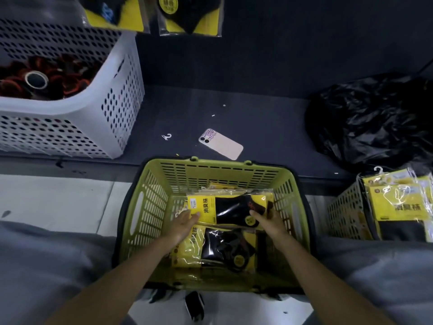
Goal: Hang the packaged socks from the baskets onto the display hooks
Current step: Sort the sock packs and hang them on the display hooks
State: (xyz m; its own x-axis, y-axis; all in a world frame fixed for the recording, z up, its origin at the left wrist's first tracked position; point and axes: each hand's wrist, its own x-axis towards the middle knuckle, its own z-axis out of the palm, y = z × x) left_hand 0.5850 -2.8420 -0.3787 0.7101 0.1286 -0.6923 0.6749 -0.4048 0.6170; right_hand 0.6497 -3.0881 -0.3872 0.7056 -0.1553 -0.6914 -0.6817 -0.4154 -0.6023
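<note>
A: Head view, biggest things first. What sits at ten o'clock?

B: A white perforated plastic crate point(70, 109) on the dark shelf, with red and black items and a roll of tape point(36, 79) inside. At three o'clock lies a crumpled black plastic bag point(370, 118).

A: And in the centre?

B: An olive-green slotted plastic shopping basket point(150, 207), toward six o'clock from the middle, between the person's grey-clad knees. It holds yellow-and-black sock packs in clear wrap.

A: Which pack is being handled?

B: The top sock pack point(232, 211), lying flat across the basket's middle. The left hand point(185, 222) has its fingers on the pack's nine o'clock end, the right hand point(266, 220) grips its three o'clock end; both hold that pack. Another pack point(215, 252) lies just beneath, toward six o'clock.

A: Anything at four o'clock?

B: A pale slotted basket point(344, 207) with upright yellow sock packs point(398, 207), one with a white hanger hook on top.

A: At twelve?

B: Two hanging sock packs point(189, 15), cut off by the frame edge.

A: Smaller things?

B: A pale pink phone point(221, 144) face down on the shelf, just beyond the green basket, and a small white plastic hook point(166, 136) at its nine o'clock.
</note>
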